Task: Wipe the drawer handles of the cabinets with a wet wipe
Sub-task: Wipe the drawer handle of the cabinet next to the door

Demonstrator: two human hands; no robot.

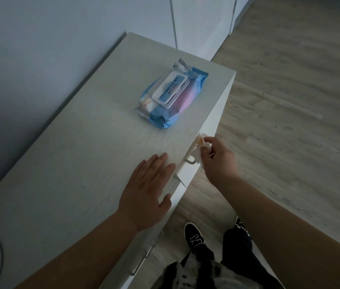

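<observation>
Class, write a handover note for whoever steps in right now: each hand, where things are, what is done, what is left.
Left hand: flat on the cabinet top, holding nothing.
Right hand: pinches the wet wipe against a drawer handle.
Pack of wipes: on the top, beyond the hands.
Done: wipe out, this handle under way.
Left: finish it; the nearer handle cannot be judged.
</observation>
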